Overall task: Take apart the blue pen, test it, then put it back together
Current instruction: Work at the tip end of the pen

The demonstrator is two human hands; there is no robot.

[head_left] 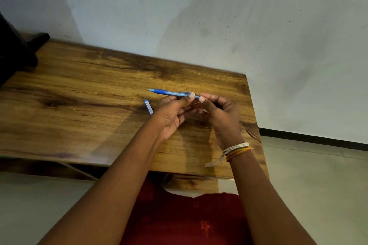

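**Two hands hold a blue pen above a wooden table**

A pale, grey-white wall (239, 16) with dark specks fills the upper part of the view. Below it a brown, wood-grain table (79, 105) stretches from the left edge towards the right, its far edge against the wall. A dark, black object (14, 49) sits at the table's far left corner; what it is cannot be told. To the right of the table lies a light tiled floor (318, 175) with a black skirting strip along the wall.

A person in a red garment (189, 221) reaches both bare forearms forward over the table. The left hand (175, 113) has its palm turned up, and its thumb and fingers pinch the slim blue plastic pen (169, 92) near the rear of the barrel. The right hand (221, 113) is curled, its thumb and fingertips gripping the pen's back end. The pen is level over the table's middle, its tip pointing left. The right wrist wears white, yellow and orange thread bands (237, 150).

A small blue and white oblong piece (148, 106) lies on the table just left of the left hand.
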